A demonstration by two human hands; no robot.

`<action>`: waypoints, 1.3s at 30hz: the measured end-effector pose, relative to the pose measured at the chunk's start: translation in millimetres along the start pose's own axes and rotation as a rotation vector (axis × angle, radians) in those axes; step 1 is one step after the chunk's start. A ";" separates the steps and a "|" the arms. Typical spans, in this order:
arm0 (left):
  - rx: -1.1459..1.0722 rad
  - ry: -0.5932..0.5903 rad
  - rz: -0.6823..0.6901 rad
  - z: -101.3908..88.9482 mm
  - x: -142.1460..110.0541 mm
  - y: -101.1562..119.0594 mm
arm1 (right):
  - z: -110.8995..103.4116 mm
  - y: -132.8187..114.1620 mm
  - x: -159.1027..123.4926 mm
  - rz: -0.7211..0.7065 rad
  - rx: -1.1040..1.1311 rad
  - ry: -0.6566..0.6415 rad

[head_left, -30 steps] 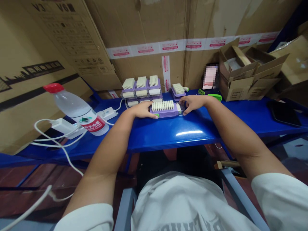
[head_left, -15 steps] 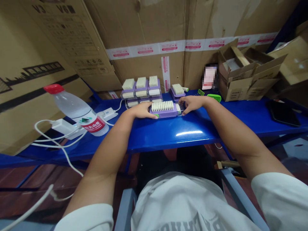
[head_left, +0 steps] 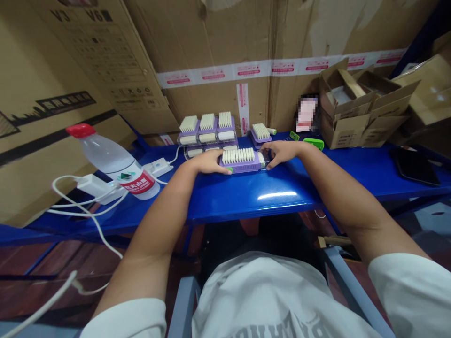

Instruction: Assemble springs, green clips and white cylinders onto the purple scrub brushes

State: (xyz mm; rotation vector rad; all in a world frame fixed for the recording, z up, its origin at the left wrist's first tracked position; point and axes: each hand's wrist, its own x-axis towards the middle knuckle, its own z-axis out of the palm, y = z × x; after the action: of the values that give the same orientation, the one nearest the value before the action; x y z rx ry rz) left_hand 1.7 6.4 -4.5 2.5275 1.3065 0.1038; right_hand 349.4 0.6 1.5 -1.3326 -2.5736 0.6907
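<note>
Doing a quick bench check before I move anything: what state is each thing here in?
left hand, gripping the brush's left end
right hand, gripping the brush's right end
purple brush, held flat, bristles up
other brushes, lined up behind, bristles up
water bottle, lying down, red cap on
cardboard box, flaps open

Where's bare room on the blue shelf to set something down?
Bare blue shelf runs in front of the left hand and right hand, and between the green piece and black pad. The brushes behind the hands are crowded.
</note>
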 end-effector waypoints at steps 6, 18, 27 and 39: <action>-0.003 -0.001 0.005 0.2 -0.3 0.2 | 0.4 -1.4 -0.4 -0.014 -0.012 0.003; 0.020 0.006 -0.002 -0.1 -0.1 0.4 | -0.3 -4.9 -1.7 0.006 -0.027 0.003; 0.038 0.014 -0.009 0.2 -0.6 1.0 | 0.7 -4.1 -0.3 0.005 -0.017 0.011; 0.021 0.009 0.001 1.6 0.7 -1.1 | 1.3 -5.1 0.2 0.022 -0.013 0.010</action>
State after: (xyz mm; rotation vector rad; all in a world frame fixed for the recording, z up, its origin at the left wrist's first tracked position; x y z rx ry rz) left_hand 1.5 7.2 -6.4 2.5478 1.3165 0.1031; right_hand 345.1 -2.1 2.8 -1.3663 -2.5638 0.6712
